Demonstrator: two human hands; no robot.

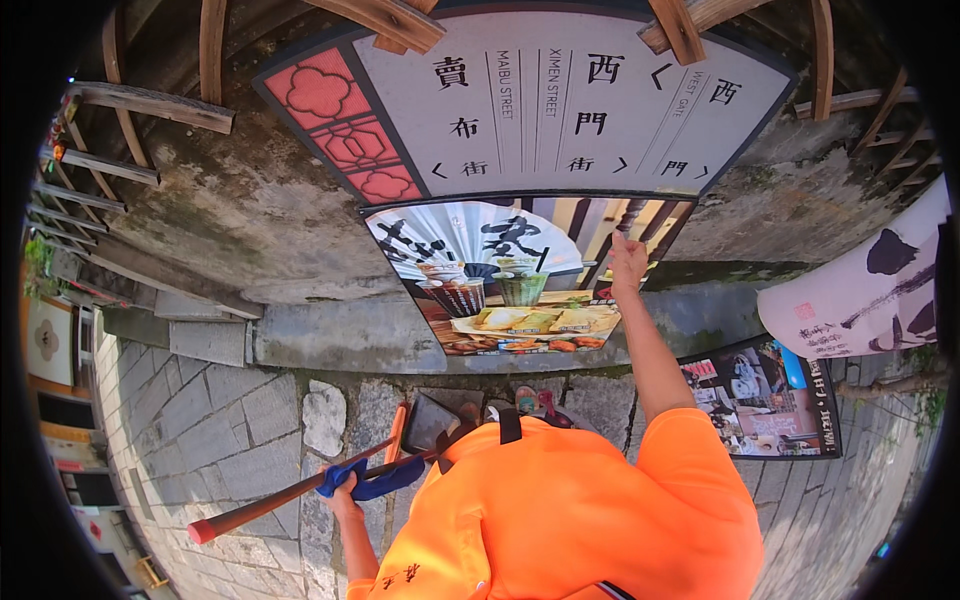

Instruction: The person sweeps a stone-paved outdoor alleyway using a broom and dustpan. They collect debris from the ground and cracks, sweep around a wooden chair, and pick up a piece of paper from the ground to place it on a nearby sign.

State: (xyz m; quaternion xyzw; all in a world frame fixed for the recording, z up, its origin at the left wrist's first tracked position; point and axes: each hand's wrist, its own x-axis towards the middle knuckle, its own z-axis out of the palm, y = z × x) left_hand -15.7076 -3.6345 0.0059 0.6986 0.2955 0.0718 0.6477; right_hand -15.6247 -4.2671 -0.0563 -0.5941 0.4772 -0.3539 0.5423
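Note:
My left hand [343, 494] is closed around a long brown pole [262, 507] with a red end cap, at the lower left. A blue cloth [378, 480] is bunched over the pole at my grip. My right arm reaches forward, and my right hand [628, 265] is at the right part of an upright poster panel [530, 285] showing drinks, snacks and a fan. Its fingers look curled, with one pointing up the panel; what they hold, if anything, I cannot make out. A grey dustpan-like thing [430, 420] with an orange edge [397, 432] lies beside my body.
Above the poster stands a white street sign [545, 110] with a red patterned side, against a stained wall [240, 200]. Wooden slats [155, 105] hang over it. At right are a framed picture board [770, 400] and a pale banner [870, 285]. Stone paving [220, 410] lies below.

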